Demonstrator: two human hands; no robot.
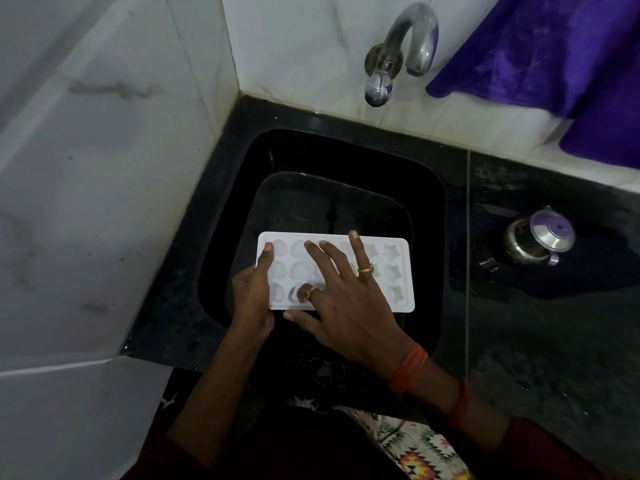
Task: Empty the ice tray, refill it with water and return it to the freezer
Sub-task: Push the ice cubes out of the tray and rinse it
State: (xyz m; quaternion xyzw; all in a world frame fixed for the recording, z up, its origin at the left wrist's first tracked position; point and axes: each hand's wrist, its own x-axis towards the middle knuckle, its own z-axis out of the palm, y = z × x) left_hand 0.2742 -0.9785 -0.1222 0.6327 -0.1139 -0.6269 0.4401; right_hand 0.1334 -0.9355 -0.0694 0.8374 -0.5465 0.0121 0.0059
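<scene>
A white plastic ice tray (394,271) with heart and star shaped cells is held level over the black sink (429,209). My left hand (251,296) grips the tray's left end, thumb on top along the edge. My right hand (343,306) lies spread across the tray's top with straight fingers pressing on the cells, its thumb at the near edge. Two gold rings show on that hand. The cells under the hand are hidden. The metal tap (401,50) sticks out of the wall above the sink; no water runs from it.
A black granite counter (554,341) surrounds the sink, wet with drops. A small steel pot with a lid (540,237) stands on it at the right. A purple cloth (561,57) hangs at the upper right. White tiled walls close in the left and back.
</scene>
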